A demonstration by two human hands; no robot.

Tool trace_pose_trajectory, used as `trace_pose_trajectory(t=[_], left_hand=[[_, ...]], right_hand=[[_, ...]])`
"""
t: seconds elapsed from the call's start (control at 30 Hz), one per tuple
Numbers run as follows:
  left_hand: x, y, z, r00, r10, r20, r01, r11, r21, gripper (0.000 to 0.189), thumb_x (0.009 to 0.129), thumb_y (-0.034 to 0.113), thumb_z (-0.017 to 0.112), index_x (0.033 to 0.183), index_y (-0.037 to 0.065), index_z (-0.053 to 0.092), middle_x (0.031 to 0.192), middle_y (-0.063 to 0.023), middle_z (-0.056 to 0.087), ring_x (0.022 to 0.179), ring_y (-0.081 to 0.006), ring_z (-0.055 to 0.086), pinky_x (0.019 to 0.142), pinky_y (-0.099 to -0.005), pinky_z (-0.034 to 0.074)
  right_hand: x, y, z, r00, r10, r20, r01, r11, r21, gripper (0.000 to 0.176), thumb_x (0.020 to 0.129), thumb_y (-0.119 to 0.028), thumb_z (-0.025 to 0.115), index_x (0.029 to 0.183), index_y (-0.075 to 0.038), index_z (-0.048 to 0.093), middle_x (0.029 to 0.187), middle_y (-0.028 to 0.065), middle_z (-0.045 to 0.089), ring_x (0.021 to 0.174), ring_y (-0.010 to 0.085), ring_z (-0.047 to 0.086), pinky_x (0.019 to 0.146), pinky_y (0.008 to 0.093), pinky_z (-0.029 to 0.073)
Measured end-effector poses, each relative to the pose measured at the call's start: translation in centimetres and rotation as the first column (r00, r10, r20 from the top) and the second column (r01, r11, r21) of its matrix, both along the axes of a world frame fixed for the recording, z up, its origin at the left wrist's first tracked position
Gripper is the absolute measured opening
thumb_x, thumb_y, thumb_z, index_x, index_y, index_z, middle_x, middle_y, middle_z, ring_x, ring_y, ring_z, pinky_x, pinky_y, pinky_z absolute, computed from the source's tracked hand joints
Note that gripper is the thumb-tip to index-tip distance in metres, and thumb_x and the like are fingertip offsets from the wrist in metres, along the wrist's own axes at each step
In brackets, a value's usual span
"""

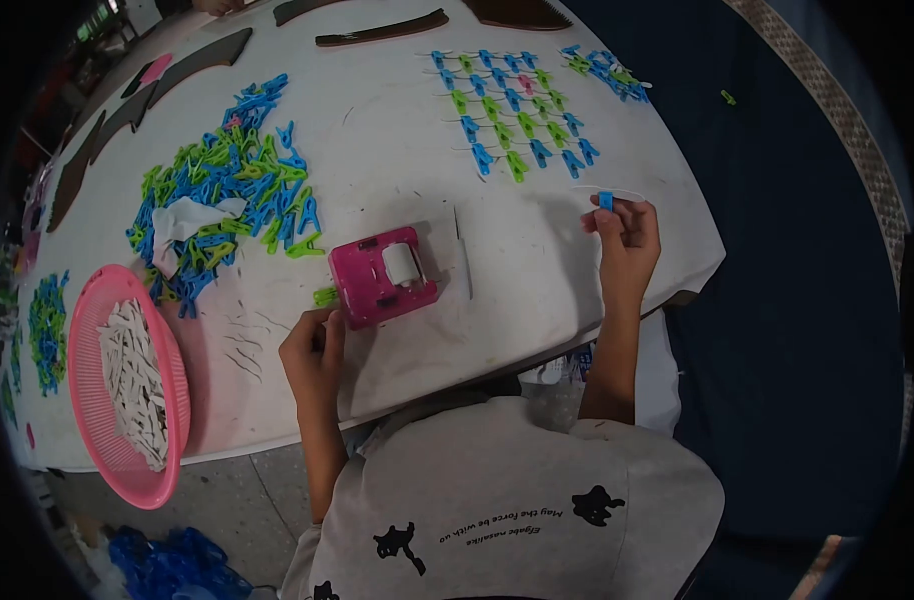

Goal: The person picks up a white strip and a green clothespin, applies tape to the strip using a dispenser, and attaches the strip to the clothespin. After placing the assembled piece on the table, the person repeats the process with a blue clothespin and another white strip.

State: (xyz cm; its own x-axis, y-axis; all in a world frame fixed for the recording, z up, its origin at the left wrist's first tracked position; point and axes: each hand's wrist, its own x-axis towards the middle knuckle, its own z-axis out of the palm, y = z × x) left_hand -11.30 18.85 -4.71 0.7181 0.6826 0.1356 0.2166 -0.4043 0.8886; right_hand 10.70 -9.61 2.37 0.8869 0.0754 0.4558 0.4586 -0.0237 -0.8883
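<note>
In my right hand [632,232], thumb and fingers pinch a small blue clip [605,201], and a thin pale strand [625,190] runs across its top. My left hand [313,345] rests on the table at the left of a magenta holder [362,285] that carries a white roll [402,264]. Its fingers are curled together at a green clip [325,297], which sticks out just beyond the fingertips. Ahead of my right hand lie neat rows of blue and green clips [490,106] with pale strands across them, one pink clip [526,84] among them.
A big pile of blue and green clips [267,165] with a white cloth [187,225] lies left of centre. A pink basket [180,400] of white strips stands at the left edge. A smaller clip pile [612,75] sits far right. Dark curved pieces [382,30] line the back. A thin rod [464,265] lies beside the holder.
</note>
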Motion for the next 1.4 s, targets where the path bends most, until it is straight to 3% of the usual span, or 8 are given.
trace_pose_trajectory(t=[0.07, 0.1, 0.3, 0.57, 0.9, 1.07, 1.17, 1.4], left_hand=[[0.2, 0.0, 0.0, 1.000, 0.005, 0.004, -0.005, 1.000, 0.012, 0.016, 0.090, 0.015, 0.069, 0.088, -0.002, 0.067, 0.055, 0.0013, 0.043, 0.052, -0.0054, 0.035, 0.049, -0.0243, 0.030], [0.2, 0.0, 0.0, 1.000, 0.007, -0.006, -0.007, 1.000, 0.004, 0.016, 0.090, 0.015, 0.069, 0.088, -0.002, 0.067, 0.055, 0.0017, 0.043, 0.053, -0.0054, 0.035, 0.049, -0.0240, 0.030], [0.3, -0.1, -0.1, 1.000, 0.012, 0.013, -0.012, 1.000, 0.021, 0.016, 0.091, 0.014, 0.067, 0.087, -0.001, 0.067, 0.057, 0.0023, 0.043, 0.055, -0.0054, 0.035, 0.050, -0.0233, 0.029], [-0.1, -0.2, -0.3, 0.999, 0.046, 0.021, -0.046, 0.999, 0.004, 0.017, 0.091, 0.014, 0.067, 0.087, -0.002, 0.067, 0.058, 0.0029, 0.044, 0.055, -0.0052, 0.036, 0.051, -0.0232, 0.030], [0.0, -0.3, -0.1, 0.997, 0.063, 0.037, -0.062, 0.998, -0.015, 0.016, 0.091, 0.014, 0.067, 0.087, -0.002, 0.067, 0.060, 0.0040, 0.045, 0.057, -0.0048, 0.036, 0.052, -0.0221, 0.030], [0.4, -0.2, -0.3, 0.996, 0.062, 0.071, -0.057, 0.995, -0.077, 0.016, 0.091, 0.013, 0.067, 0.088, -0.002, 0.067, 0.062, 0.0047, 0.046, 0.059, -0.0042, 0.037, 0.053, -0.0213, 0.030], [0.4, -0.3, 0.0, 0.997, 0.055, 0.050, -0.053, 0.998, -0.042, 0.016, 0.091, 0.013, 0.067, 0.087, -0.002, 0.067, 0.061, 0.0050, 0.044, 0.059, -0.0040, 0.036, 0.053, -0.0210, 0.030], [0.6, -0.2, 0.0, 0.997, 0.061, 0.042, -0.060, 0.998, -0.029, 0.016, 0.091, 0.013, 0.067, 0.087, -0.002, 0.067, 0.060, 0.0055, 0.043, 0.058, -0.0041, 0.036, 0.053, -0.0212, 0.029]], right_hand=[[-0.1, -0.6, -1.9, 0.966, -0.106, -0.238, 0.149, 0.973, 0.173, 0.021, 0.091, -0.005, 0.067, 0.107, 0.002, 0.055, 0.088, 0.0089, 0.067, 0.070, 0.0135, 0.064, 0.063, 0.0256, 0.051], [-0.1, -0.9, -2.9, 0.964, -0.111, -0.240, 0.157, 0.971, 0.180, 0.021, 0.091, -0.005, 0.067, 0.107, 0.002, 0.055, 0.088, 0.0089, 0.067, 0.070, 0.0135, 0.064, 0.063, 0.0256, 0.051], [1.2, -2.2, -5.6, 0.923, -0.189, -0.336, 0.194, 0.981, -0.020, 0.018, 0.095, -0.015, 0.063, 0.102, 0.001, 0.056, 0.090, 0.0103, 0.068, 0.069, 0.0128, 0.063, 0.061, 0.0251, 0.050], [4.2, -1.6, -4.5, 0.879, -0.360, -0.311, 0.285, 0.922, -0.263, 0.026, 0.092, -0.024, 0.068, 0.094, 0.002, 0.069, 0.076, 0.0061, 0.067, 0.061, 0.0135, 0.065, 0.051, 0.0250, 0.048], [6.1, -1.3, -5.6, 0.870, -0.429, -0.243, 0.290, 0.844, -0.450, 0.028, 0.088, -0.026, 0.071, 0.086, 0.002, 0.072, 0.070, 0.0108, 0.067, 0.055, 0.0162, 0.062, 0.058, 0.0297, 0.048], [8.2, -4.5, -4.8, 0.794, -0.602, -0.087, 0.448, 0.675, -0.587, 0.031, 0.088, -0.030, 0.071, 0.087, 0.001, 0.074, 0.075, 0.0135, 0.071, 0.066, 0.0238, 0.066, 0.067, 0.0344, 0.050], [10.1, -6.4, -4.6, 0.772, -0.631, -0.076, 0.437, 0.614, -0.657, 0.031, 0.087, -0.032, 0.071, 0.088, 0.000, 0.075, 0.079, 0.0139, 0.072, 0.072, 0.0271, 0.067, 0.071, 0.0353, 0.051], [12.6, -6.6, -5.5, 0.792, -0.608, -0.060, 0.403, 0.593, -0.697, 0.032, 0.087, -0.033, 0.070, 0.089, -0.001, 0.075, 0.081, 0.0144, 0.072, 0.075, 0.0286, 0.068, 0.074, 0.0361, 0.052]])
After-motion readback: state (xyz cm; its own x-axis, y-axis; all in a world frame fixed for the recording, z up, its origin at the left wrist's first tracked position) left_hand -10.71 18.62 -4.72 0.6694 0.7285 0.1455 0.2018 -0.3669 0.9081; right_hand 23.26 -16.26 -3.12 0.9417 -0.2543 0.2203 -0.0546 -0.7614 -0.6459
